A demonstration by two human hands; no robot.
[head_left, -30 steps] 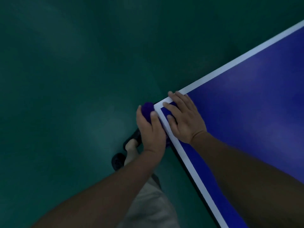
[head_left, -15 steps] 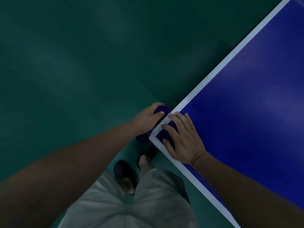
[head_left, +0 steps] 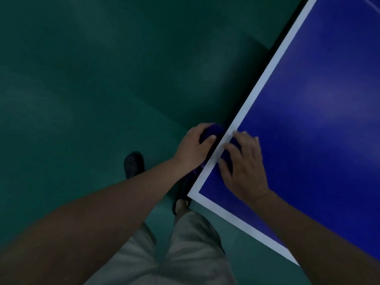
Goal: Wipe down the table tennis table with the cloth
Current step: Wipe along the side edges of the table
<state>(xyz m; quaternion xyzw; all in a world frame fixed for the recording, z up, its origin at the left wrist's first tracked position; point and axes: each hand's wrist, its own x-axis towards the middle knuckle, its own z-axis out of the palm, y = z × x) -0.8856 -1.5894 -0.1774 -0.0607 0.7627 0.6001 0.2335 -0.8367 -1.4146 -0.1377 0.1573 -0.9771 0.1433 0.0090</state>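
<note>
**Cloth clamped against the side edge of the bench, near its corner**

The left hand (head_left: 193,149) is curled round a bunched purple cloth (head_left: 212,130), thumb on top and fingers wrapped over the far side, and holds it against the outer side edge of the bench (head_left: 318,120). A strip of the same cloth shows below the wrist, at about 6 o'clock from the hand, lying along the dark edge of the bench.

Just across the edge, at 3 o'clock from the left hand, the right hand (head_left: 245,169) lies palm down on the blue top. Its fingers are spread and slightly bent, and their tips reach the white border line (head_left: 265,79). It grips nothing that can be made out. A darker patch sits under its fingers, but the light is too dim to tell whether that is cloth or shadow.

The two hands are close together, parted only by the white line and the rim. The corner of the bench is near, at about 7 o'clock from the right hand.

The bench fills the view from 1 o'clock round to 4 o'clock. The rest is a dark green floor (head_left: 82,79). At 8 o'clock from the left hand a black perforated clog (head_left: 133,163) stands on the floor. The other foot is partly hidden under the corner of the bench. Light grey shorts (head_left: 174,258) show at 6 o'clock in the view.
</note>
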